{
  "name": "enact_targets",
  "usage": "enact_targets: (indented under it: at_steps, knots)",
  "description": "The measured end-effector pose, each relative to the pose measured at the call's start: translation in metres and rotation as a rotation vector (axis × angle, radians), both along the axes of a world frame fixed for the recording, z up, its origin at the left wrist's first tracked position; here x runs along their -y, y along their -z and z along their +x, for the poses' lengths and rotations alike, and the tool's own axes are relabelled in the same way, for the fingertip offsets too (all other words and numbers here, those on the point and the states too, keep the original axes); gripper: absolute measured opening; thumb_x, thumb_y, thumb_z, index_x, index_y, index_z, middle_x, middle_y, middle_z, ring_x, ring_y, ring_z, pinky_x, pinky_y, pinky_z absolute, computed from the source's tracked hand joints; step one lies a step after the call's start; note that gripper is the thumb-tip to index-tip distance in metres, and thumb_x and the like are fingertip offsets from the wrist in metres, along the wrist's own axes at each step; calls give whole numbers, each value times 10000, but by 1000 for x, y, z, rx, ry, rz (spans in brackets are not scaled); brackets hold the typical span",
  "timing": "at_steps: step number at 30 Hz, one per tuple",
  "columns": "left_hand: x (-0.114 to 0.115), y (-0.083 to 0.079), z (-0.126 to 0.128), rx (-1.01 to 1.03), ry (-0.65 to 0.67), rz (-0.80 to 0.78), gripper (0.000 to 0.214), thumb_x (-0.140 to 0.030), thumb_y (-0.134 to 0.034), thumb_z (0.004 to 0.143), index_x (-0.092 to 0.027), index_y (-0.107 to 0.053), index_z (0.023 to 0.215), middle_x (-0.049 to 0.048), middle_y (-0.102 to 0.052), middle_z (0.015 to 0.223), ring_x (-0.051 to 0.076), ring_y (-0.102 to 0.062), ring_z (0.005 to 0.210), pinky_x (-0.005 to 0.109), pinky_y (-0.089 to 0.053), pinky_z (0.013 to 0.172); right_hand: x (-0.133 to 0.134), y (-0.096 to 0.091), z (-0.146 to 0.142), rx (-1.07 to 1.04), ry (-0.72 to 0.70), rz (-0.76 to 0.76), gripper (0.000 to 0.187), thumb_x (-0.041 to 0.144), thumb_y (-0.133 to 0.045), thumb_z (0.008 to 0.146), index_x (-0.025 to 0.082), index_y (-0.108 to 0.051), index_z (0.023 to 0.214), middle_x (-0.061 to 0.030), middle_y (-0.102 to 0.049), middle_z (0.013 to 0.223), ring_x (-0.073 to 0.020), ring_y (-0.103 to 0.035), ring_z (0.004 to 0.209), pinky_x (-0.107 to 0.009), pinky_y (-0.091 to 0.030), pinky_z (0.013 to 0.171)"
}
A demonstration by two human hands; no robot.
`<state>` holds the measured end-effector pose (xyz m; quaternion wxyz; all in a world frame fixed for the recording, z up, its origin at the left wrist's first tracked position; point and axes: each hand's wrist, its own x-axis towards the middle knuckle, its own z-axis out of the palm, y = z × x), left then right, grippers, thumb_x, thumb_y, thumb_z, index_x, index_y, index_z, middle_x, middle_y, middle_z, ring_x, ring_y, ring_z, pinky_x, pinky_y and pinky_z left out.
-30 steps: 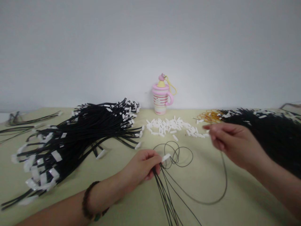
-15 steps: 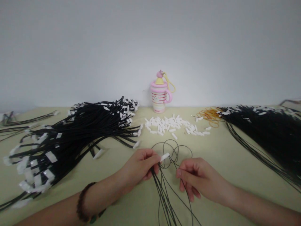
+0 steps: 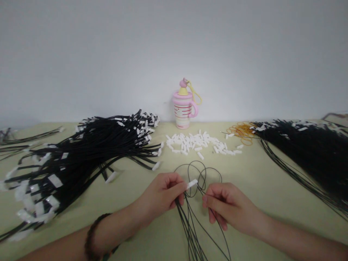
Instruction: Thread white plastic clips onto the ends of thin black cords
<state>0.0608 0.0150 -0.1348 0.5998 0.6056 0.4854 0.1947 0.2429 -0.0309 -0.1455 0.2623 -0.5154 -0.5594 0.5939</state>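
My thin black cords point(image 3: 191, 232) run lengthwise from the near edge of the bench point(image 3: 258, 174) away to my left hand point(image 3: 163, 194). Its fingers pinch them shut just below a white connector point(image 3: 192, 183), which points right and away. My right hand point(image 3: 225, 206), just beside, is curled closed on one strand. Beyond, the cords loop. Farther off lie loose white plugs point(image 3: 201, 143) and a pink cup point(image 3: 183, 110).

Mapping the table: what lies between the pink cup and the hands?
In the head view, scattered white pieces, then thin black wire loops, lie between the pink cup and the left hand and right hand.
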Motion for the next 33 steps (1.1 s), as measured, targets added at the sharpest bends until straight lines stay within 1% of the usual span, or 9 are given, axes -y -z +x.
enact_targets:
  at_steps: [10,15,17,21,23,25,27,30,33]
  knots:
    - [1,-2,-1,-7,8,-4,298,-413,-477,734,-133,-500,632,-39,-501,501,20,-338,380,130,-226,362,2,0,1,-34,-14,-11,207,274,-414,782,106,-489,690,26,-509,523,6,-370,339,-89,-279,335]
    - [1,0,-1,4,32,21,292,-414,-477,728,-133,-516,657,-36,-501,512,26,-348,395,137,-239,376,2,1,2,45,-28,18,239,304,-375,808,117,-493,718,22,-498,536,-7,-367,366,-109,-283,352]
    - [1,1,-1,-9,51,38,294,-416,-476,726,-132,-528,669,-33,-503,516,30,-353,402,142,-242,383,4,1,3,161,-42,152,257,292,-351,822,121,-491,691,19,-472,525,-17,-369,406,-122,-284,386]
    - [2,-1,-2,-18,93,52,287,-410,-475,727,-134,-535,681,-33,-505,518,34,-346,412,148,-236,396,9,2,4,441,-71,699,207,186,-384,789,120,-468,611,-13,-433,607,-59,-409,587,-176,-327,536]
    - [2,-2,-3,-16,116,47,274,-397,-473,732,-135,-527,673,-37,-499,507,33,-332,408,150,-224,395,10,4,3,459,-56,861,146,142,-406,756,118,-476,630,-49,-446,750,-92,-440,721,-204,-366,623]
    - [2,-3,-3,-12,132,39,267,-389,-472,736,-135,-521,668,-40,-494,502,31,-326,405,149,-219,394,9,6,2,413,-56,919,101,108,-423,729,115,-482,648,-83,-437,934,-121,-443,870,-226,-392,718]
    - [1,-3,-2,-15,138,34,268,-389,-473,737,-135,-516,663,-41,-495,501,30,-326,406,148,-219,394,8,6,1,363,-87,941,92,75,-426,718,114,-489,662,-85,-419,1046,-127,-435,941,-236,-393,788]
    - [1,-4,-2,-25,135,43,279,-397,-472,738,-134,-515,654,-39,-499,501,30,-328,405,149,-217,390,5,6,0,310,-111,956,123,52,-410,733,120,-501,687,-68,-468,1012,-107,-458,901,-234,-400,793]
    - [2,-5,-1,-27,130,41,282,-400,-471,736,-134,-519,654,-38,-499,497,32,-324,405,151,-214,389,6,5,0,289,-93,956,119,55,-411,742,119,-493,684,-69,-484,1010,-105,-467,908,-225,-412,794]
